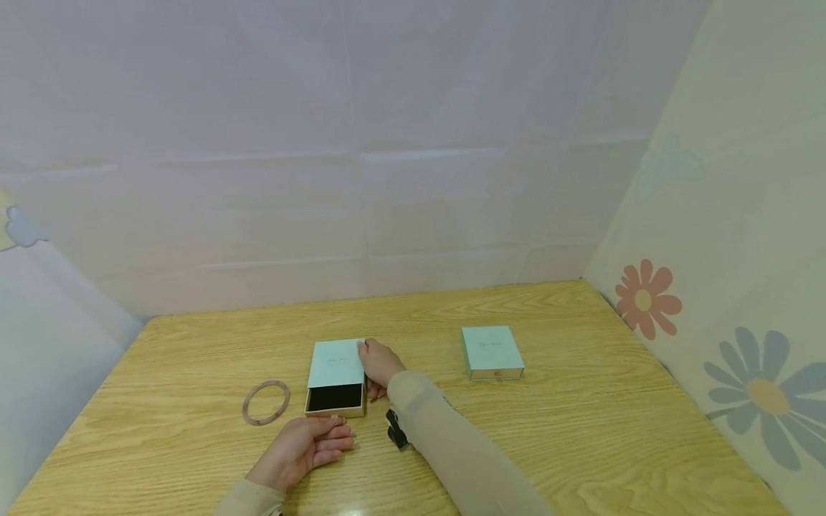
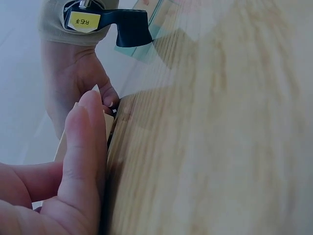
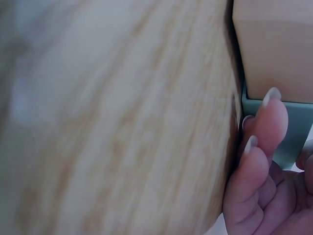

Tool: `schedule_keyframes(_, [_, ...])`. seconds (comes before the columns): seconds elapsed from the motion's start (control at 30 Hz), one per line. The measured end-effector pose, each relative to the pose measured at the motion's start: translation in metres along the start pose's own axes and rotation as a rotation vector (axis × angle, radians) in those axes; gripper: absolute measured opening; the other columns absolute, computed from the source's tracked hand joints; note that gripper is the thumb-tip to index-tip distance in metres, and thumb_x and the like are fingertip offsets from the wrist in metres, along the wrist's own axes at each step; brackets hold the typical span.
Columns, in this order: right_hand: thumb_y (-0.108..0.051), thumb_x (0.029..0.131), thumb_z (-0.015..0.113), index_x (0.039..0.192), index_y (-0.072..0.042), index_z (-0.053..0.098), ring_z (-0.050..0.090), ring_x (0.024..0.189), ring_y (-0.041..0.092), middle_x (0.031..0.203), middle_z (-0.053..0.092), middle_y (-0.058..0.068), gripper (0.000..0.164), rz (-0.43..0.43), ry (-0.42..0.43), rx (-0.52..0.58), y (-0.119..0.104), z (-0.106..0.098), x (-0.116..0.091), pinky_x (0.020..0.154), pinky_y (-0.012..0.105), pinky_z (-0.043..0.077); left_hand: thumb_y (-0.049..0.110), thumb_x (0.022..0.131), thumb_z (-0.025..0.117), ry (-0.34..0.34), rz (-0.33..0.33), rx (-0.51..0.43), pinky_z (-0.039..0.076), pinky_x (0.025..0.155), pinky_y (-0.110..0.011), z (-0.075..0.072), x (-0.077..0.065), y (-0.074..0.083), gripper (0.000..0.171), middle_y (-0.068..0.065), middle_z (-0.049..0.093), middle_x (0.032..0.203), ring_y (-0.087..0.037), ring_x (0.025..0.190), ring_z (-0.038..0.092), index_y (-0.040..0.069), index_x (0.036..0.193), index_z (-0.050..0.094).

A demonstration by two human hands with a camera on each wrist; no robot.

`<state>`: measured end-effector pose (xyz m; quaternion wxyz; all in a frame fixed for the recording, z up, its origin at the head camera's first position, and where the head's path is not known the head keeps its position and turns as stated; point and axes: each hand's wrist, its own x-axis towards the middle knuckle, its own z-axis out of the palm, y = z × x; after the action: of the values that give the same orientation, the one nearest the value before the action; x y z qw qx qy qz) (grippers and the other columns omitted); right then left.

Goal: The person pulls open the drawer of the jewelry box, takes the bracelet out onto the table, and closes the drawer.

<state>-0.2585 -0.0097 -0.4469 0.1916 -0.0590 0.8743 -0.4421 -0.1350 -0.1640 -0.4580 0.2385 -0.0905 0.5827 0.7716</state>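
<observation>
A pale mint drawer-style gift box lies on the wooden table, its beige drawer partly out at the front and showing a black lining. My right hand grips the box's right side, thumb on the lid; in the right wrist view its fingers lie against the mint sleeve. Just in front of the drawer is my left hand, palm turned up and fingers loosely extended, the tips close to the drawer front. Whether they touch it, I cannot tell. A pinkish bangle lies left of the box.
Another mint box, its drawer in, sits farther right on the wooden table. A pale sheet hangs behind the table, and a flower-printed one stands on the right. A black wrist mount is on my right wrist.
</observation>
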Motion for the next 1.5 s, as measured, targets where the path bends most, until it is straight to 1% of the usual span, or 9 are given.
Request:
schedule_keyframes(0.3, [-0.035,0.108,0.031,0.147,-0.007,0.038,0.046,0.034,0.017,0.05,0.049,0.009,0.048,0.008,0.0,-0.004,-0.0016,-0.0015,-0.0023,0.032,0.027,0.038,0.007,0.104,0.041,-0.004,-0.007,-0.009,0.056,0.071,-0.024,0.0006,0.0007,0.0017,0.027,-0.006,0.07,0.093,-0.015,0.085,0.07,-0.011,0.123,0.049])
schedule_keyframes(0.57, [-0.034,0.108,0.03,0.148,-0.007,0.036,0.046,0.033,0.016,0.049,0.05,0.008,0.049,0.021,-0.01,-0.007,-0.0016,-0.0026,-0.0013,0.032,0.027,0.039,0.006,0.104,0.041,0.012,-0.015,-0.023,0.056,0.071,-0.024,0.0016,0.0014,0.002,0.027,-0.007,0.07,0.092,-0.015,0.084,0.07,-0.011,0.122,0.048])
schedule_keyframes(0.77, [-0.037,0.108,0.03,0.148,-0.008,0.037,0.045,0.033,0.018,0.049,0.048,0.009,0.05,0.009,-0.007,0.003,0.0023,-0.0002,0.0029,0.031,0.027,0.037,0.006,0.104,0.04,0.026,-0.019,-0.029,0.056,0.071,-0.023,0.0039,0.0006,0.0033,0.03,-0.008,0.07,0.093,-0.015,0.084,0.07,-0.014,0.126,0.045])
schedule_keyframes(1.03, [-0.037,0.108,0.03,0.147,-0.008,0.038,0.045,0.034,0.018,0.049,0.048,0.009,0.05,-0.002,-0.006,0.02,0.0019,-0.0003,0.0007,0.03,0.027,0.037,0.005,0.104,0.039,0.054,-0.017,-0.028,0.056,0.072,-0.023,0.0062,0.0006,0.0041,0.034,-0.008,0.07,0.092,-0.015,0.084,0.07,-0.017,0.13,0.039])
schedule_keyframes(1.3, [-0.037,0.108,0.03,0.146,-0.008,0.039,0.046,0.033,0.018,0.049,0.048,0.009,0.049,-0.008,-0.005,0.014,0.0027,0.0006,0.0024,0.03,0.028,0.037,0.005,0.105,0.037,0.051,-0.017,-0.04,0.056,0.071,-0.022,0.0064,0.0008,0.0045,0.034,-0.008,0.07,0.092,-0.014,0.083,0.07,-0.018,0.13,0.038])
schedule_keyframes(1.5, [-0.037,0.108,0.03,0.149,-0.008,0.036,0.045,0.033,0.018,0.048,0.047,0.009,0.051,-0.003,-0.012,0.005,0.0013,-0.0003,0.0008,0.03,0.029,0.037,0.005,0.105,0.037,0.045,-0.017,-0.047,0.055,0.07,-0.021,0.0059,0.0007,0.0046,0.032,-0.007,0.07,0.09,-0.014,0.082,0.07,-0.017,0.128,0.04])
